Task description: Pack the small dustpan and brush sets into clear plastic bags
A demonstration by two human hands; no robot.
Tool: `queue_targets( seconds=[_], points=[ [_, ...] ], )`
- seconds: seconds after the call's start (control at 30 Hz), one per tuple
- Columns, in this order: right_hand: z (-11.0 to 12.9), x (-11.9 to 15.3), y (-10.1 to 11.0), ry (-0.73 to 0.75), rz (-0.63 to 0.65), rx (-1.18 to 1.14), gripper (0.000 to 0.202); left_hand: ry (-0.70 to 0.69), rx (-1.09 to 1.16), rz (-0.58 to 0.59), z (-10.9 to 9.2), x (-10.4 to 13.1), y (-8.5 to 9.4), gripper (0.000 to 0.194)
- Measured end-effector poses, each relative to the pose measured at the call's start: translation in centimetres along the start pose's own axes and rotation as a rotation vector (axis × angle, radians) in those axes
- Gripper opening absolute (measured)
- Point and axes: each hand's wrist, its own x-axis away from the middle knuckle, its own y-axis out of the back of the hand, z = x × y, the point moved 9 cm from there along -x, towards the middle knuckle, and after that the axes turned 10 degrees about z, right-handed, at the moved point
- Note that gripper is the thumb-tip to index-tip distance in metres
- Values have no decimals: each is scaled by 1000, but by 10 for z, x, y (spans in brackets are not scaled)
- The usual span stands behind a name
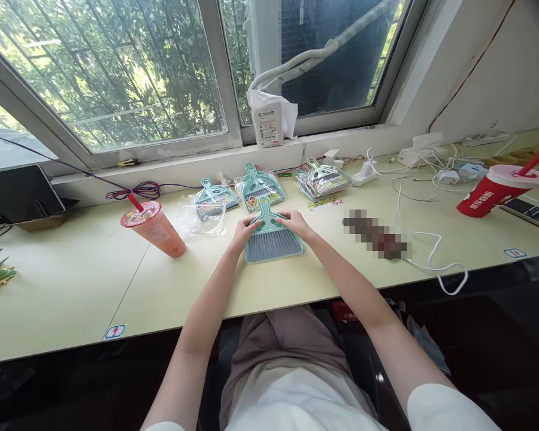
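Note:
A small mint-green dustpan and brush set (273, 242) lies on the pale table in front of me, its grey bristles toward me and its handle pointing at the window. My left hand (245, 232) grips its left upper edge. On the opposite side, my right hand (296, 224) holds the right upper edge, thumb on top. Just beyond are two similar sets in clear plastic, one wrapped set (215, 199) to the left and another wrapped set (259, 184) behind the handle. A stack of wrapped sets (322, 178) sits farther right.
A pink drink cup (155, 230) with a red straw stands left, beside crumpled clear plastic (197, 220). At right are a blurred-out object (375, 234), a white cable (435, 269) and a red cup (496, 193). A tablet (20, 194) leans far left. A tissue pack (269, 124) rests on the sill.

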Motion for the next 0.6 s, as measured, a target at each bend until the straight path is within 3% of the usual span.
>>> queue_targets(
  seconds=[0.27,0.37,0.47,0.53,0.6],
  points=[
    [-13,-2,-2,-21,-95,-9,25,6,12,-55,-2,1,5,44],
    [-7,-2,-2,1,-102,58,22,76,40,35,4,1,2,52],
    [22,9,6,70,-204,114,28,200,104,178,15,3,-6,58],
    [58,32,14,193,-344,145,35,241,129,196,19,4,-4,57],
    [96,67,10,344,-381,122,42,233,146,164,21,2,1,55]
  ],
)
